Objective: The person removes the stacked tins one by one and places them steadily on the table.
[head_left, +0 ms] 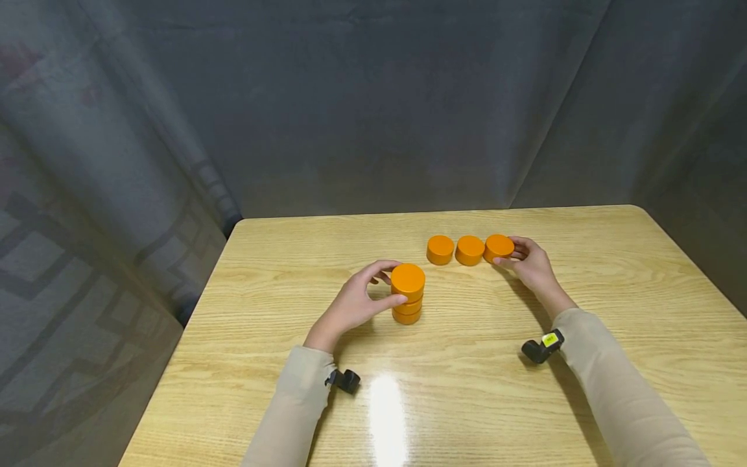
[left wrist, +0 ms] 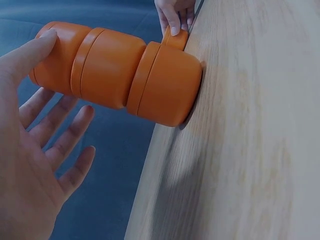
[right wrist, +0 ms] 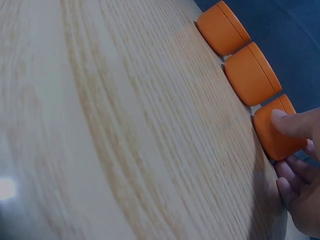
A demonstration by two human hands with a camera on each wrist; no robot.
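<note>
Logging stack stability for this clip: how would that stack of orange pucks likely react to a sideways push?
The stack is three pucks high and slightly uneven, so it would probably slide apart or topple rather than move as one. The glossy table suggests little grip underneath. The left hand touches its top puck with the thumb, which likely steadies it.

A stack of three discs stands near the middle of the table; behind it and to its right, three single discs lie in a row, side by side; the left hand sits just left of the stack, thumb touching it; the right hand touches the rightmost disc.
</note>
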